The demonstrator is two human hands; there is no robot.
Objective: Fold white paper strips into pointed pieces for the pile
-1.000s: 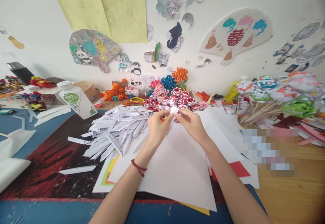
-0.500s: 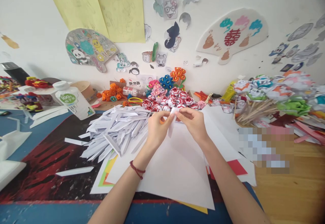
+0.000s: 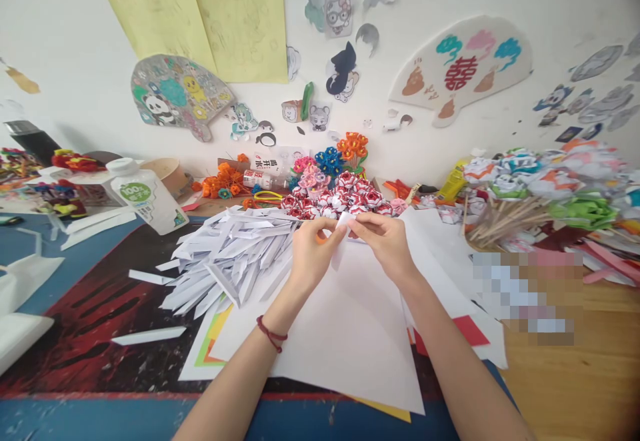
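Observation:
Both hands pinch a small folded strip of white paper [image 3: 340,254] above the stacked sheets. My left hand [image 3: 315,249] grips it from the left, thumb and forefinger closed on it near its top. From the other side my right hand [image 3: 383,244] holds the upper end between its thumb and fingers. The strip's lower end hangs down between the hands. Below lie large white paper sheets [image 3: 355,334], with coloured sheets peeking out at the edges. Left of the hands is a heap of folded white paper strips [image 3: 230,254].
A white bottle [image 3: 147,198] stands at the back left. Red-and-white paper flowers [image 3: 350,194] sit behind the hands, below a wall with paper fans [image 3: 465,71]. More flowers on sticks [image 3: 515,218] lie at right. Single strips [image 3: 149,336] rest on the dark mat.
The view has shifted very slightly. Both hands keep their pinch on the paper strip, whose top end now tilts a little differently between the fingers.

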